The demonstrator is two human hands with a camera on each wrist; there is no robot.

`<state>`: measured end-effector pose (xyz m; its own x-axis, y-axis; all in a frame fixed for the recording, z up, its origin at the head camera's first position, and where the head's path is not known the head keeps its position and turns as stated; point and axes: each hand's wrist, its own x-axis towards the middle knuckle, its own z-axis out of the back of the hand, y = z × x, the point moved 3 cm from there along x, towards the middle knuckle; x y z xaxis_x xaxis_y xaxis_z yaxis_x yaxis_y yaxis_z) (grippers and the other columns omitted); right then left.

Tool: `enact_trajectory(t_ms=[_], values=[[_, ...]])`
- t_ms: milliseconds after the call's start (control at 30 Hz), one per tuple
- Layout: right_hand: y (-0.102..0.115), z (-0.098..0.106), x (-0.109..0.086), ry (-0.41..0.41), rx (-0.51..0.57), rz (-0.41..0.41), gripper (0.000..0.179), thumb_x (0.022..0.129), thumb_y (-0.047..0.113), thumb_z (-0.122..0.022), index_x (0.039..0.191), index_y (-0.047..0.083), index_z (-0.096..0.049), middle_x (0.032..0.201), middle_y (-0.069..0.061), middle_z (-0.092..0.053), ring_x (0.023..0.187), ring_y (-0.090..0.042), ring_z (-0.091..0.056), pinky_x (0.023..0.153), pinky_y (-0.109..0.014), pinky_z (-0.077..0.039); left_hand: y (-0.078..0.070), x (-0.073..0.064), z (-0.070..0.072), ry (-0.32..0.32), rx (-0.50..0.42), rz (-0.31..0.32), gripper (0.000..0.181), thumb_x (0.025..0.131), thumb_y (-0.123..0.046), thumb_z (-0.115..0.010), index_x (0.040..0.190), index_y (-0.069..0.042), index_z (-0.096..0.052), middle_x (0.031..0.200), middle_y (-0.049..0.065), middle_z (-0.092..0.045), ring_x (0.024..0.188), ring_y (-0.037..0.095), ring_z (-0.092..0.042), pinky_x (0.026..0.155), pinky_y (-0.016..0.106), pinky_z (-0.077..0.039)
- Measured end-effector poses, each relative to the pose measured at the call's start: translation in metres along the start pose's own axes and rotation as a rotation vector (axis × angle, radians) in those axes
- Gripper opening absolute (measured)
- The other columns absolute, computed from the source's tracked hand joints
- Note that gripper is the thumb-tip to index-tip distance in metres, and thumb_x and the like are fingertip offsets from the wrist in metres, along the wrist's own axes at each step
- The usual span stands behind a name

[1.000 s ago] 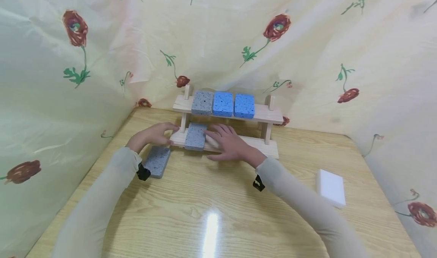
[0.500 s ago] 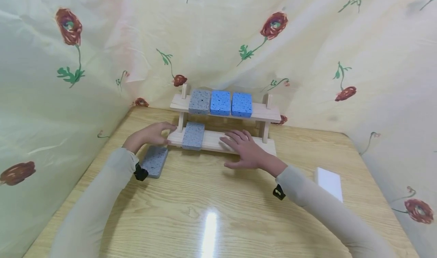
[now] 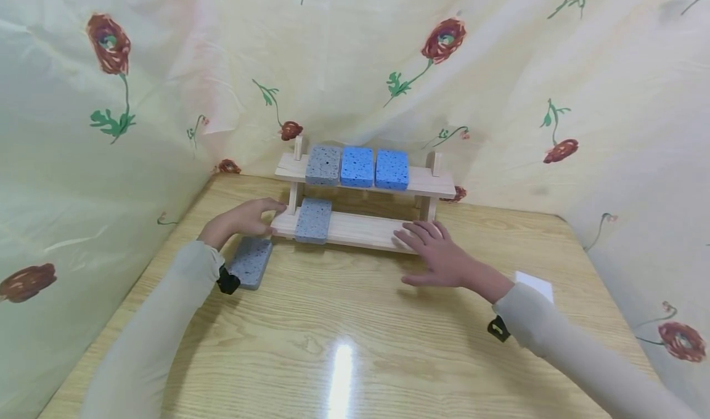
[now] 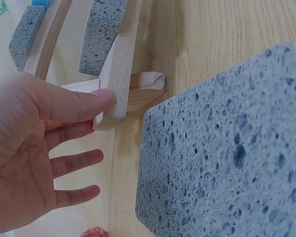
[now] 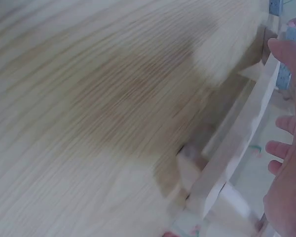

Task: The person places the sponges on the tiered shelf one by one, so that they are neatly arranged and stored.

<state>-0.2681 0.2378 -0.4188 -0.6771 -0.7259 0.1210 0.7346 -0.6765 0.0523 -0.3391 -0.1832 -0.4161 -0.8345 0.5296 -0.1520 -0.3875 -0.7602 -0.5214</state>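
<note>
A two-tier wooden shelf (image 3: 368,229) stands at the back of the table. My left hand (image 3: 242,217) grips the left end of its lower board, thumb (image 4: 89,102) on the front edge and index finger behind; the other fingers are spread. A grey speckled sponge (image 3: 314,222) lies on the lower board near that end. My right hand (image 3: 440,257) holds nothing; its fingers are extended over the right part of the lower board. On the upper board sit a grey sponge (image 3: 323,165) and two blue sponges (image 3: 357,166), side by side at the left and middle.
Another grey sponge (image 3: 251,264) lies on the wooden table (image 3: 288,339) beneath my left wrist. At the right, a white block (image 3: 535,283) is partly covered by my right sleeve. Flower-patterned sheeting (image 3: 344,55) surrounds the table at the back and sides.
My right hand has moved right along the lower board, away from the grey sponge there. My left hand keeps its place at the board's left end.
</note>
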Motion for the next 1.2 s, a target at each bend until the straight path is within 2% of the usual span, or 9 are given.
enact_trajectory(t_ms=[133,400,600,767,900,1000,1200], values=[[-0.011,0.003,-0.022,-0.018,-0.014,-0.019,0.093,0.083,0.056,-0.075,0.156,0.008,-0.04,0.158,-0.022,-0.039,0.145,-0.045,-0.033,0.112,-0.074,-0.023,0.0,-0.001,0.0,-0.001,0.004,-0.003,0.062,0.092,-0.009,-0.069,0.149,0.003,-0.048,0.159,0.029,-0.037,0.148,0.05,-0.031,0.121,0.064,-0.029],[-0.028,0.007,-0.063,0.004,0.017,-0.095,0.094,0.081,0.053,-0.078,0.154,0.006,-0.041,0.154,-0.026,-0.041,0.141,-0.049,-0.035,0.109,-0.075,-0.022,0.003,-0.002,0.0,0.008,-0.004,0.019,0.062,0.093,-0.009,-0.068,0.15,0.002,-0.047,0.16,0.028,-0.036,0.149,0.049,-0.03,0.121,0.064,-0.028],[-0.04,0.011,-0.09,0.0,-0.001,-0.126,0.096,0.08,0.056,-0.08,0.152,0.006,-0.042,0.151,-0.026,-0.042,0.138,-0.05,-0.036,0.107,-0.074,-0.023,0.004,-0.002,0.0,0.009,-0.012,0.029,0.062,0.093,-0.009,-0.067,0.15,0.001,-0.047,0.16,0.027,-0.036,0.149,0.049,-0.03,0.121,0.064,-0.028],[-0.05,0.014,-0.113,0.009,-0.006,-0.147,0.099,0.077,0.056,-0.082,0.154,0.01,-0.04,0.149,-0.027,-0.044,0.135,-0.05,-0.038,0.104,-0.074,-0.024,0.002,-0.002,0.0,0.008,-0.01,0.019,0.062,0.092,-0.008,-0.067,0.15,0.002,-0.047,0.16,0.028,-0.036,0.149,0.049,-0.029,0.121,0.064,-0.028],[-0.059,0.016,-0.129,0.027,-0.008,-0.181,0.101,0.074,0.058,-0.084,0.154,0.012,-0.04,0.147,-0.028,-0.045,0.132,-0.052,-0.039,0.102,-0.072,-0.025,0.0,-0.002,0.0,0.003,-0.014,0.012,0.062,0.091,-0.007,-0.067,0.149,0.003,-0.047,0.16,0.028,-0.036,0.149,0.049,-0.029,0.121,0.064,-0.027],[-0.063,0.019,-0.14,0.042,-0.008,-0.216,0.099,0.074,0.058,-0.084,0.15,0.008,-0.044,0.147,-0.029,-0.045,0.132,-0.053,-0.039,0.102,-0.072,-0.026,-0.002,-0.002,0.001,0.0,-0.008,0.004,0.062,0.091,-0.006,-0.066,0.149,0.004,-0.047,0.159,0.029,-0.036,0.149,0.05,-0.029,0.121,0.064,-0.027],[-0.072,0.018,-0.161,0.054,-0.021,-0.236,0.101,0.072,0.057,-0.085,0.151,0.009,-0.043,0.146,-0.027,-0.046,0.131,-0.051,-0.039,0.098,-0.071,-0.028,-0.003,-0.002,0.001,0.003,-0.001,0.002,0.062,0.092,-0.008,-0.067,0.149,0.003,-0.047,0.159,0.028,-0.037,0.149,0.049,-0.029,0.122,0.063,-0.026]])
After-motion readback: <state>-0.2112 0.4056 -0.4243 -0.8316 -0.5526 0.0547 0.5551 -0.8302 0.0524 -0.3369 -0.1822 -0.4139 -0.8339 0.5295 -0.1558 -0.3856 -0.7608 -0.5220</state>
